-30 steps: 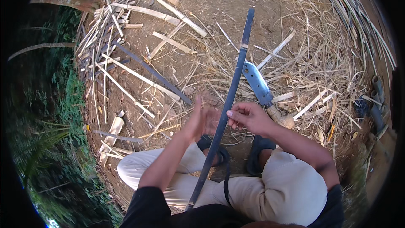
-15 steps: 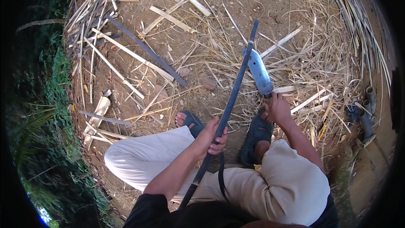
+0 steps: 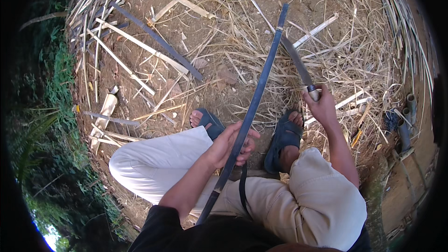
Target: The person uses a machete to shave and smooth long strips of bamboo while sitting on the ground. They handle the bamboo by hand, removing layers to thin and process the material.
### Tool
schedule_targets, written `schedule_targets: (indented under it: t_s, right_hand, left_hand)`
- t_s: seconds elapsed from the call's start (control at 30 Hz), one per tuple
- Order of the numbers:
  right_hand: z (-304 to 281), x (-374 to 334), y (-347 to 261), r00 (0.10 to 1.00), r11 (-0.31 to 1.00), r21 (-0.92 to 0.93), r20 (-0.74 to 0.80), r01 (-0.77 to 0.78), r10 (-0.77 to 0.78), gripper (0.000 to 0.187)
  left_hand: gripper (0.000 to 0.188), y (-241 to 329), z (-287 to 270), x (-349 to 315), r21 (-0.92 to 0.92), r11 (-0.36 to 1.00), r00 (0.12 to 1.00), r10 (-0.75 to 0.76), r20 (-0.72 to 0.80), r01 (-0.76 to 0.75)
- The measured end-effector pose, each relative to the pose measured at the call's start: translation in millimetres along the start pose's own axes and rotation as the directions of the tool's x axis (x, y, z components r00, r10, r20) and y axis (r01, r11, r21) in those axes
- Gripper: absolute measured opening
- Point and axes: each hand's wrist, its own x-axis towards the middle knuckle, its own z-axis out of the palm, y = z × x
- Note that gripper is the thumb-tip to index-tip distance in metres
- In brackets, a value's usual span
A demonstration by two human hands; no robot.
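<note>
A long dark bamboo strip with pale node marks slants from my lap up toward the far middle. My left hand holds it near its lower half, the fingers loosely curled round it. To the right, my right hand grips the handle of a machete. Its blade points up and to the left, turned nearly edge-on. The blade's tip comes close to the upper part of the strip; I cannot tell whether they touch. A black strap hangs beside my left hand.
Split bamboo pieces lie at the left, with a pile beyond. Thin shavings cover the ground at the right. A bundle of long strips and several bamboo tubes are at the far right. My sandalled feet stand in front.
The machete has turned from showing its flat face to nearly edge-on, and my right hand has moved slightly right and up. My left hand's fingers have loosened on the strip.
</note>
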Motion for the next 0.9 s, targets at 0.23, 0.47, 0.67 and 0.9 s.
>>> schedule_targets:
  t_s: [0.23, 0.47, 0.67, 0.9]
  right_hand:
    - [-38, -52, -28, 0.962, 0.967, 0.072, -0.144, 0.244, -0.232, 0.033]
    - [-36, -79, -49, 0.701, 0.694, -0.178, 0.369, 0.697, -0.61, 0.047]
    - [-26, -79, -71, 0.651, 0.631, -0.238, 0.493, 0.739, -0.577, 0.042]
    - [-10, -75, -64, 0.601, 0.569, -0.238, 0.503, 0.788, -0.622, 0.047]
  left_hand:
    - [0.039, -5, -9, 9, 0.047, 0.999, 0.993, -0.014, -0.115, 0.019]
    - [0.032, -20, 12, 15, 0.287, 0.952, 0.933, 0.192, -0.303, -0.103]
    - [0.041, -29, 18, 20, 0.8, 0.524, 0.729, 0.664, -0.17, -0.291]
    - [0.061, -30, 8, 22, 0.823, 0.55, 0.814, 0.538, -0.219, -0.142]
